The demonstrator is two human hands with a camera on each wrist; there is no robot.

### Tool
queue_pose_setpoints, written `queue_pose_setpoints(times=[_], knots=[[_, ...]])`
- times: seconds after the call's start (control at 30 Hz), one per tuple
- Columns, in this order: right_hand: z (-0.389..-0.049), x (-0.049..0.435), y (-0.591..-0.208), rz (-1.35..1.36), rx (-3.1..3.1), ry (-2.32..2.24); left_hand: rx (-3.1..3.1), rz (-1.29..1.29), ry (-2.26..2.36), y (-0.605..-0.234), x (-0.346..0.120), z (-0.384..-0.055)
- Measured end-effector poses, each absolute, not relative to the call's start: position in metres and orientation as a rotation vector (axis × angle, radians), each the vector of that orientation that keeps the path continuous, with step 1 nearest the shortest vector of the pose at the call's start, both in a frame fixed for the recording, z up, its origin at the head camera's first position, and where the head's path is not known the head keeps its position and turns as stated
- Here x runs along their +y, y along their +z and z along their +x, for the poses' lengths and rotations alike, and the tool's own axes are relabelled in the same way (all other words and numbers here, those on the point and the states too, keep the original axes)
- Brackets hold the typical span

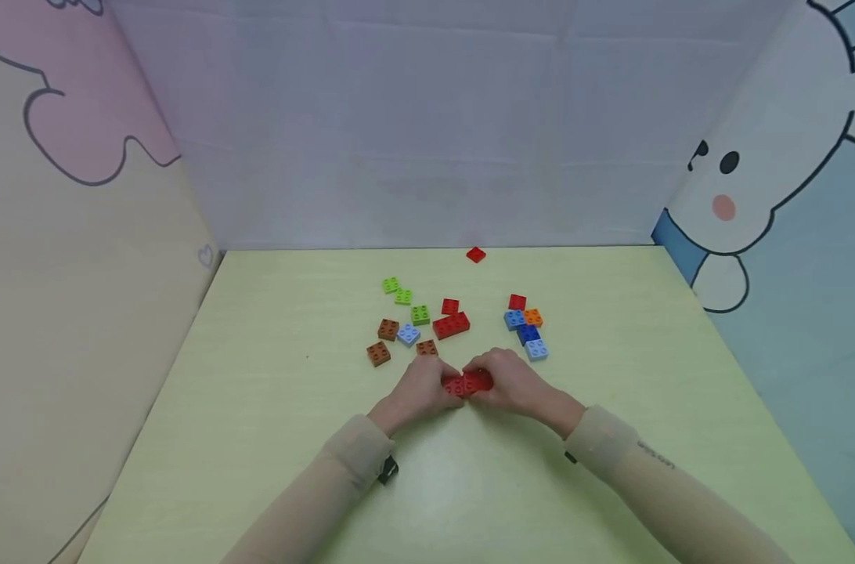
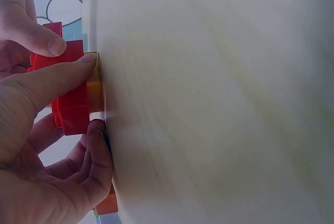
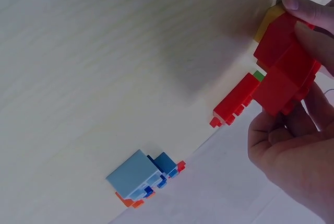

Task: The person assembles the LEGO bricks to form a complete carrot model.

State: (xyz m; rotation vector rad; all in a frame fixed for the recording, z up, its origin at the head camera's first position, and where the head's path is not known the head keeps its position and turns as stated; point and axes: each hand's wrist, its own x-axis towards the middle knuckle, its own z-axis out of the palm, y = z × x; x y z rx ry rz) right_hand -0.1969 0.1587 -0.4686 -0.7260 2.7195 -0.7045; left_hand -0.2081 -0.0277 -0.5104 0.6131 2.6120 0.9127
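Both hands meet over the near middle of the table around an assembly of red toy building bricks [image 1: 467, 383]. My left hand [image 1: 420, 384] grips its left end; my right hand [image 1: 506, 381] pinches its right end. In the left wrist view, a yellow brick [image 2: 94, 91] sits under the red bricks [image 2: 74, 106], close to the tabletop. Seen from the right wrist, the left thumb touches the yellow brick [image 3: 269, 21], while the right thumb and curled fingers hold the red bricks [image 3: 284, 72]. Fingers partly hide the assembly.
Beyond the hands lie green bricks [image 1: 420, 315], brown bricks [image 1: 379, 353], a light blue brick [image 1: 409, 335] and a long red brick [image 1: 452, 325]. Right of these is a cluster of blue bricks [image 1: 528, 334] with an orange brick [image 1: 533, 317]. One red brick [image 1: 475, 254] lies near the far edge.
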Motion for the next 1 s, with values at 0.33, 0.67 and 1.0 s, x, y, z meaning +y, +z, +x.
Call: queue_pose_setpoints(times=[0.33,0.67,1.0], knots=[[-0.197,0.157,-0.466,-0.701,2.722,-0.618,2.589,0.601,0.928,-0.508,-0.027,-0.209],[-0.201,0.162,-0.478,-0.623,2.669,-0.77,2.592,0.604,0.937,-0.51,-0.025,-0.208],[-0.2,0.159,-0.48,-0.59,2.663,-0.814,2.582,0.614,0.955,-0.511,-0.029,-0.209]])
